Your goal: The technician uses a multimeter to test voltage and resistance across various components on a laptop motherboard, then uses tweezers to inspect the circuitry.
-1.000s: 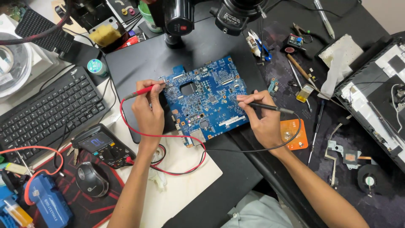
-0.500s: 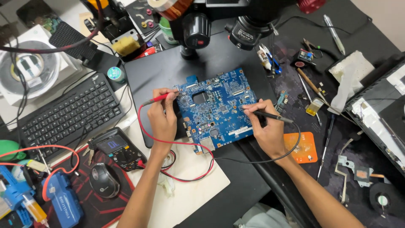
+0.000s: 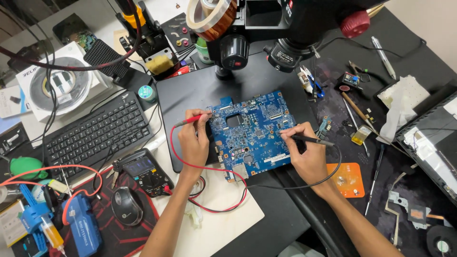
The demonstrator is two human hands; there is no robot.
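Observation:
A blue circuit board (image 3: 254, 133) lies on a black mat (image 3: 200, 88) under a microscope head (image 3: 290, 28). My left hand (image 3: 193, 140) holds a red probe (image 3: 189, 120) whose tip touches the board's left upper edge. My right hand (image 3: 307, 154) holds a black probe (image 3: 304, 139) with its tip on the board's right side. Red and black leads run from the probes to a multimeter (image 3: 145, 171) at the lower left.
A black keyboard (image 3: 95, 133) and a mouse (image 3: 126, 205) lie to the left. A solder spool box (image 3: 59, 85) stands at far left. Tools, tweezers and an orange pad (image 3: 347, 178) lie to the right, beside an opened laptop shell (image 3: 428, 138).
The view has tilted, so everything sits lower in the frame. Both hands stay on the board, each probe tip shifted only slightly.

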